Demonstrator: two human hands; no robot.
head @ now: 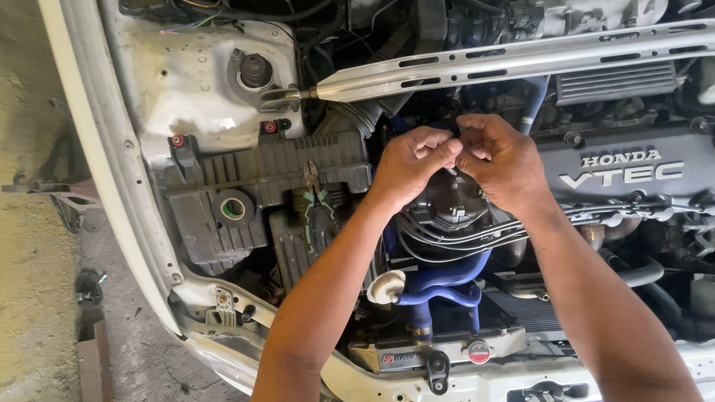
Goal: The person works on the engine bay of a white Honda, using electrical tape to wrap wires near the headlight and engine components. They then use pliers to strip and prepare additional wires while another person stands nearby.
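Note:
I look down into an open car engine bay. My left hand (412, 160) and my right hand (500, 162) meet fingertip to fingertip above the black distributor cap (453, 205). Both pinch something small and dark between them; what it is cannot be made out. Black ignition leads (454, 242) fan out from under the cap toward the grey valve cover (622, 173) on the right.
Green-handled pliers (316, 205) and a roll of black tape (233, 208) lie on the black air filter box (261, 186). A silver strut bar (506, 59) crosses the top. Blue hoses (439, 286) and a red radiator cap (479, 352) sit near the front edge.

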